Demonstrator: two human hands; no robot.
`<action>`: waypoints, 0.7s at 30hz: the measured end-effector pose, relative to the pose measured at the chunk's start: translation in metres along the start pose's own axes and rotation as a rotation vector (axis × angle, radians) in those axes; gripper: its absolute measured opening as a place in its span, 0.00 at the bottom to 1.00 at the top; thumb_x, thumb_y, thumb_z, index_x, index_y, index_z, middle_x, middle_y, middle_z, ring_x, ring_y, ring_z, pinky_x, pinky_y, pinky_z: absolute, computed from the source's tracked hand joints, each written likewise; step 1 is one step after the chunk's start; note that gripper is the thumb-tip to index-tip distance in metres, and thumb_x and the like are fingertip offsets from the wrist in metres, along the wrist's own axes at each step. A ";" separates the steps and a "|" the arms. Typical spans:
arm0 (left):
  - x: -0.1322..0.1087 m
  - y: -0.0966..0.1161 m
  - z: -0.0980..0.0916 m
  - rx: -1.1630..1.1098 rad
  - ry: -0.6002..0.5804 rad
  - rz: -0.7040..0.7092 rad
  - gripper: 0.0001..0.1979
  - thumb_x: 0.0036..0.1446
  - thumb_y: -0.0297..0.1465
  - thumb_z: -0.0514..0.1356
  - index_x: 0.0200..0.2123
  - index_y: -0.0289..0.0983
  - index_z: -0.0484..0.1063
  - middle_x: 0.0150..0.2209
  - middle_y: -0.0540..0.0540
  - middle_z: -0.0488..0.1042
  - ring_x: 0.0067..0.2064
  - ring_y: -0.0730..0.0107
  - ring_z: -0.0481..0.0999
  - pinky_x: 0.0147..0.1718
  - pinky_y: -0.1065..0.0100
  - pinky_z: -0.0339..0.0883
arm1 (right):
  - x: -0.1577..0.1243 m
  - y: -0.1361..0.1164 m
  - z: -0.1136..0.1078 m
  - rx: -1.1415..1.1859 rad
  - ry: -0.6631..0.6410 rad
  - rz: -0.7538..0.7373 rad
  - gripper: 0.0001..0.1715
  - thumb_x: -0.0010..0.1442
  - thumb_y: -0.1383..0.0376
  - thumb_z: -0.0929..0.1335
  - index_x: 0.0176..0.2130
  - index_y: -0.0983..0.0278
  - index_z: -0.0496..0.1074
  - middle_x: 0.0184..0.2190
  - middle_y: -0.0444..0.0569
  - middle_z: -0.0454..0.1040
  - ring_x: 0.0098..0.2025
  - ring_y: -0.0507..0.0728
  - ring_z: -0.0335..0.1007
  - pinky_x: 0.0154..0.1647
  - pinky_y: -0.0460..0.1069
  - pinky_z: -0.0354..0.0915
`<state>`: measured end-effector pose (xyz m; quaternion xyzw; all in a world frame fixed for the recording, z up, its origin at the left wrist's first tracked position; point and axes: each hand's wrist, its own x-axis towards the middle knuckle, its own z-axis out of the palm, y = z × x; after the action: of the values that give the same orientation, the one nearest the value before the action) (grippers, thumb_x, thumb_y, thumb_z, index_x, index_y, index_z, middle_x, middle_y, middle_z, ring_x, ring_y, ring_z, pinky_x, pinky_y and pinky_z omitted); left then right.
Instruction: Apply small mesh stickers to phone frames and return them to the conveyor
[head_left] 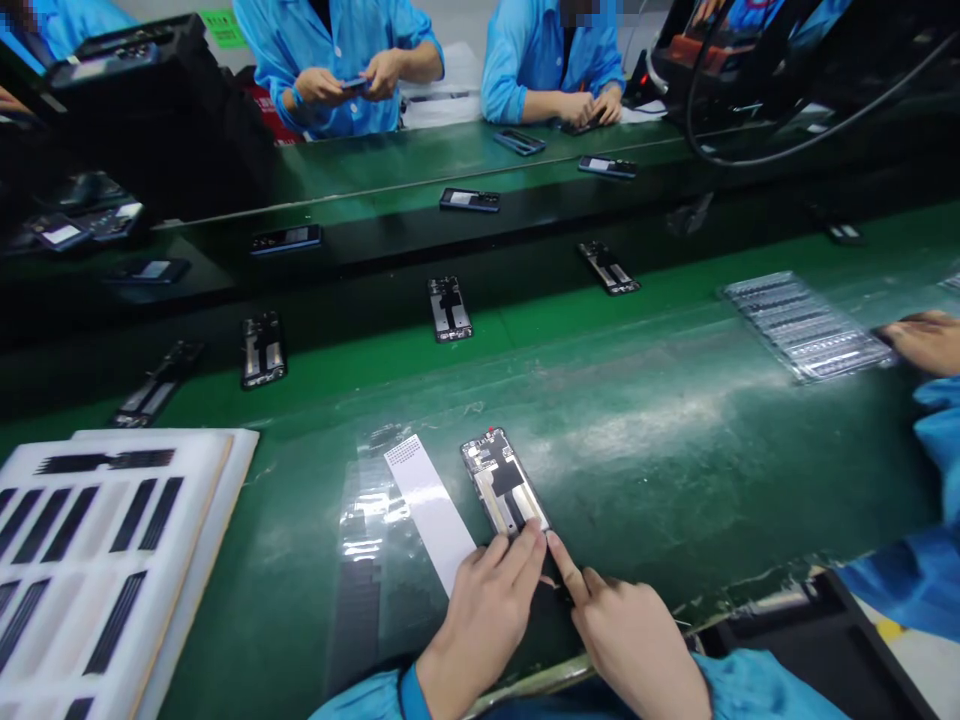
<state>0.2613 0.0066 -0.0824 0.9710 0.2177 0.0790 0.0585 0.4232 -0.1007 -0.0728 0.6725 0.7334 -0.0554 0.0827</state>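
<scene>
A phone with its back off [507, 478] lies at a slant on the green bench, its circuit board and silver lower section exposed. My left hand [487, 615] rests stretched fingers on the phone's bottom end; its thumb is hidden. From the other side, my right hand [637, 635] touches the phone's lower right corner with an extended index finger, while its other fingers are curled. Just left of the phone lies a white strip [431, 515] with rows of small dark dots at its far end, its near end under my left hand. Clear plastic film [365, 525] lies beside the strip.
White foam trays [244, 450] with black strips stand at left. Several opened phones, one here [450, 310], lie along the green line ahead. At right, a person's hand [926, 340] is beside a clear plastic tray [806, 325]. Two people in blue handle phones across the line.
</scene>
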 end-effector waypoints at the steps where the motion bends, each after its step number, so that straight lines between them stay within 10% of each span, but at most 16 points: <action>1: 0.003 -0.001 0.000 0.008 -0.007 -0.062 0.26 0.61 0.22 0.57 0.63 0.34 0.65 0.66 0.40 0.64 0.40 0.64 0.79 0.32 0.67 0.77 | 0.003 0.004 -0.005 0.019 -0.025 -0.011 0.37 0.49 0.76 0.69 0.59 0.75 0.70 0.23 0.48 0.76 0.17 0.58 0.73 0.16 0.51 0.56; 6: 0.016 -0.008 -0.011 0.062 0.013 -0.241 0.33 0.53 0.17 0.59 0.63 0.37 0.65 0.69 0.37 0.55 0.26 0.66 0.79 0.13 0.65 0.70 | 0.036 0.028 -0.029 0.250 -0.126 0.097 0.21 0.65 0.67 0.65 0.56 0.61 0.71 0.31 0.47 0.82 0.32 0.60 0.81 0.29 0.50 0.65; 12: -0.025 -0.043 -0.051 -0.176 0.546 -0.328 0.18 0.64 0.26 0.58 0.57 0.36 0.69 0.50 0.41 0.80 0.45 0.65 0.82 0.46 0.70 0.75 | 0.086 0.030 -0.024 0.262 -0.110 0.347 0.14 0.72 0.61 0.62 0.43 0.66 0.73 0.29 0.51 0.80 0.32 0.62 0.80 0.31 0.51 0.68; 21: -0.040 -0.055 -0.043 -0.261 0.631 -0.276 0.14 0.65 0.26 0.57 0.53 0.38 0.72 0.41 0.43 0.82 0.39 0.67 0.83 0.38 0.73 0.76 | 0.238 0.153 -0.088 0.291 0.119 0.525 0.17 0.72 0.65 0.64 0.57 0.70 0.67 0.53 0.57 0.72 0.49 0.59 0.73 0.47 0.59 0.70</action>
<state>0.1947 0.0421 -0.0540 0.8447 0.3421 0.3931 0.1220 0.5519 0.1628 -0.0284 0.8458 0.5226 -0.0969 -0.0460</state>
